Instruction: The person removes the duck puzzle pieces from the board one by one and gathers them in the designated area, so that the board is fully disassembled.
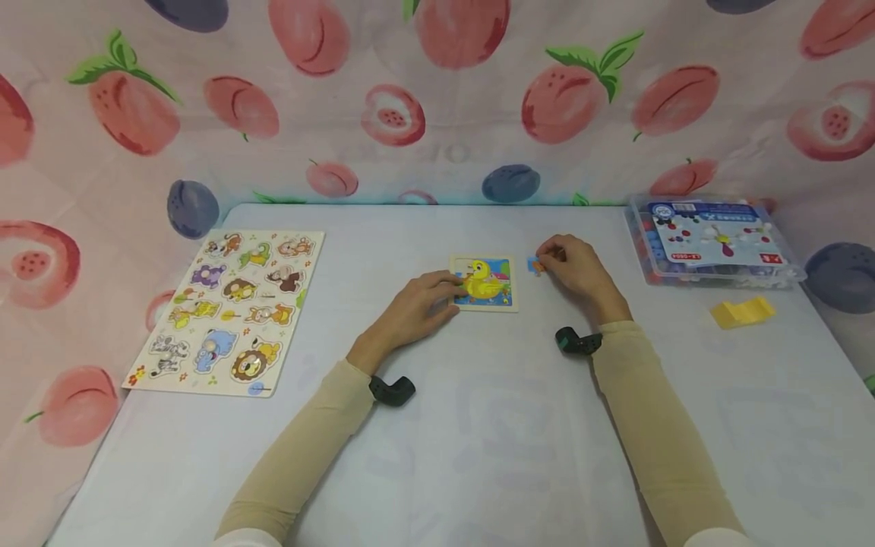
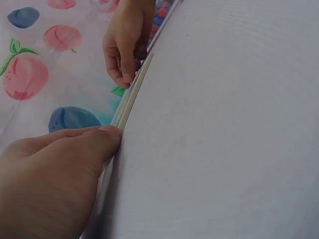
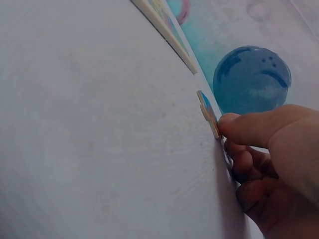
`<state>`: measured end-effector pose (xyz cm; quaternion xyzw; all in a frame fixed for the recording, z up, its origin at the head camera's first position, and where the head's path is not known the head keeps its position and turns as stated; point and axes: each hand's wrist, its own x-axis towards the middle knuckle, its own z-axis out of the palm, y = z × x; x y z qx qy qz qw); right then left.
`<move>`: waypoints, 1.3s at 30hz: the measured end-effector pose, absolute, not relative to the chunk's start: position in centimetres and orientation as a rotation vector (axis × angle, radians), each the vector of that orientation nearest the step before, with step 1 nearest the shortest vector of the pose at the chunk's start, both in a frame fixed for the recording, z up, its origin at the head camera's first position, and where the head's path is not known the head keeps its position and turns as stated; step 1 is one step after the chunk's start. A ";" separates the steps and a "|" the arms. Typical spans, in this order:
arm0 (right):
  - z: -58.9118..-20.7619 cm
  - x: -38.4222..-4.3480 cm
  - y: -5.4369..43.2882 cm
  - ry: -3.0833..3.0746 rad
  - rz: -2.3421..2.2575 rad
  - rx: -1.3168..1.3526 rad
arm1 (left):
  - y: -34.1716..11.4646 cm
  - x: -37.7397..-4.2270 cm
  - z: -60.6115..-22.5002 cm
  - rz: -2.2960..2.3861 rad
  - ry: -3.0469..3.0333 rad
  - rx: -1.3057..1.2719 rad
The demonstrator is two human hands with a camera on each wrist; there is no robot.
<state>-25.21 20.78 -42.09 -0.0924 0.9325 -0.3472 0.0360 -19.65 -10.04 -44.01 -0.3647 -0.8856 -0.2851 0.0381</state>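
A small square duck puzzle [image 1: 484, 287] in a pale wooden frame lies on the white table, a yellow duck on blue. My left hand [image 1: 421, 304] holds it at its left side, fingers over the edge and thumb at the near left corner. Just right of the puzzle, my right hand [image 1: 577, 270] pinches a small blue and orange puzzle piece [image 1: 534, 265] by one end. In the right wrist view the piece [image 3: 207, 112] stays low over the table, with the thumb at its near end and the other fingertips partly hidden behind.
On the left lies a large animal peg board [image 1: 229, 311]. A clear plastic box [image 1: 714, 243] of coloured parts stands at the back right, with a yellow block [image 1: 743, 312] in front of it. A fruit-patterned cloth [image 1: 451, 106] hangs behind the table.
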 end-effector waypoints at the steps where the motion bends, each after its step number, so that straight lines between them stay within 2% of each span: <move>1: -42.1 -25.2 20.8 2.866 -1.071 -0.285 | -10.0 -19.7 -44.0 -0.874 -2.717 -1.118; 9: -42.4 -25.3 20.5 2.868 -1.126 -0.309 | -9.8 -19.6 -44.0 -0.824 -2.725 -1.116; 22: -42.3 -25.2 18.0 2.779 -1.310 -0.516 | -8.8 -19.0 -44.2 -0.576 -2.820 -1.042; 35: -41.9 -25.2 15.0 2.654 -1.235 -0.612 | -7.8 -18.4 -44.3 -0.474 -2.850 -0.972; 39: -41.9 -25.6 14.4 2.646 -1.187 -0.732 | -7.8 -18.5 -44.3 -0.426 -2.849 -0.963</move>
